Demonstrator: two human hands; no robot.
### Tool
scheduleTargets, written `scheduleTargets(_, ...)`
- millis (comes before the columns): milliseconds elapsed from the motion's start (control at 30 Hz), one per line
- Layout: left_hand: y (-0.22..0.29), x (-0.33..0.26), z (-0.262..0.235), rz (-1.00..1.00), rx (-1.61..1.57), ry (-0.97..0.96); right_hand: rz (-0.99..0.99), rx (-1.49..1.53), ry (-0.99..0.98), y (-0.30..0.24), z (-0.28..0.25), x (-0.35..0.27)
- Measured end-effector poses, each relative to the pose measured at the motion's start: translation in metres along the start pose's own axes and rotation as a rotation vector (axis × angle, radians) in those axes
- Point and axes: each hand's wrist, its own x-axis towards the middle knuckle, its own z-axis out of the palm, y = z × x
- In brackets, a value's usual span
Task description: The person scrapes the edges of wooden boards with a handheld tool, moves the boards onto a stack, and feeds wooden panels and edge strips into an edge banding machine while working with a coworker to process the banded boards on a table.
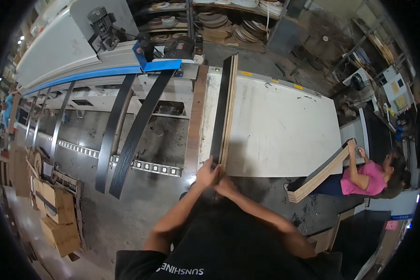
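A narrow stack of long boards (224,112) lies across the white table (284,126), its black top face and pale layered edges showing. Both my hands are at its near end, close together. My left hand (206,174) is closed at the left corner, index finger along the black face. My right hand (226,185) closes round the end from the right, just below the boards' edges; some of its fingers are hidden.
Left of the table, two black strips (109,133) (142,133) span a machine frame with a blue rail (86,77). A co-worker in pink (369,179) holds another board stack (317,178) at right. Cardboard boxes (56,200) stand lower left. Shelves (219,32) are behind.
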Motion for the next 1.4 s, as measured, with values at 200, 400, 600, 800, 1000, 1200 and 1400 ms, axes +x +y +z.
scheduleTargets(200,-0.017,0.002,-0.021,0.023,-0.089,-0.123,0.323,-0.077,0.023,-0.071,0.014,-0.010)
scheduleTargets(400,-0.029,0.006,-0.053,0.038,-0.268,-0.363,0.440,-0.183,0.167,-0.022,0.032,-0.012)
scheduleTargets(600,-0.089,0.042,-0.190,0.132,0.529,0.571,0.554,-0.289,0.132,-0.020,0.010,-0.030)
scheduleTargets(800,-0.215,0.069,-0.329,-0.401,0.614,0.778,0.461,-0.251,0.163,-0.009,0.022,-0.032)
scheduleTargets(1000,-0.191,0.095,-0.361,-0.712,0.390,0.455,0.436,-0.111,0.294,0.003,0.035,-0.033)
scheduleTargets(1200,-0.178,0.097,-0.349,-0.608,0.347,0.385,0.349,-0.206,0.377,0.024,0.047,-0.032)
scheduleTargets(1400,-0.190,0.102,-0.320,-0.434,0.323,0.200,0.391,-0.130,0.341,0.019,0.039,-0.028)
